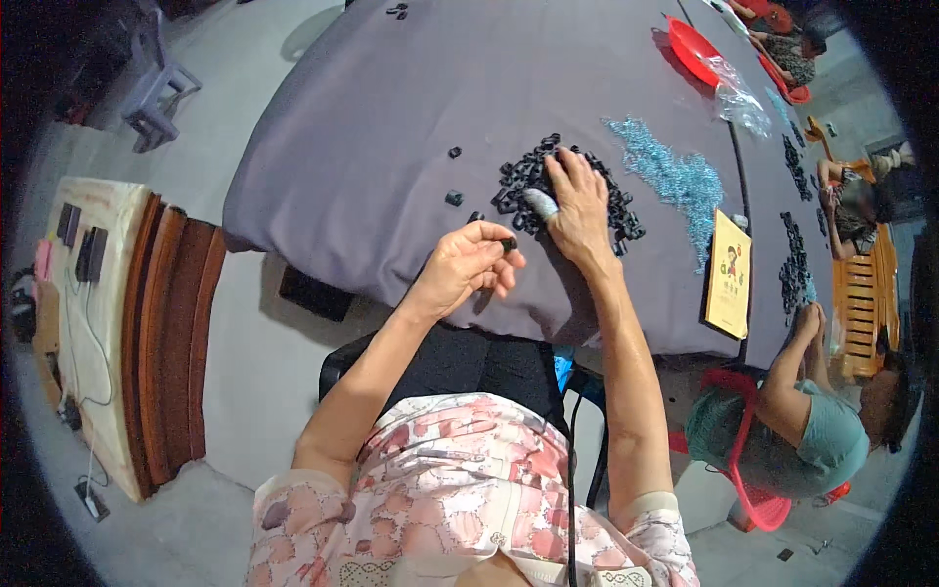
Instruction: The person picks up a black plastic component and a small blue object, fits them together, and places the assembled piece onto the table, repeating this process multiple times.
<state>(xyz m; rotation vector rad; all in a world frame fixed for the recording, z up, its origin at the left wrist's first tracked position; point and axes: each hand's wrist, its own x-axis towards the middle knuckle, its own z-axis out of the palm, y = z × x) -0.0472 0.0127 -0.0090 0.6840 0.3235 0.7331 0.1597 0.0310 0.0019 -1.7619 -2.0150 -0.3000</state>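
Note:
My left hand (468, 269) is closed, pinching a small black plastic piece (509, 244) between thumb and fingertips over the near part of the table. My right hand (579, 210) lies with fingers spread on a pile of small black pieces (518, 186); its thumb has a pale wrapping (540, 203). The fingertips touch the pieces, and whether any is gripped under them is hidden. A few loose black pieces (454, 198) lie left of the pile. To the right spreads a heap of small, shiny light-blue parts (675, 176).
A grey cloth (372, 117) covers the table. A yellow booklet (729, 276), a red basin (693, 51) and a clear plastic bag (741, 103) lie at the right. Co-workers sit along the right side, one in a teal shirt (831, 430), beside more black piles (794, 264).

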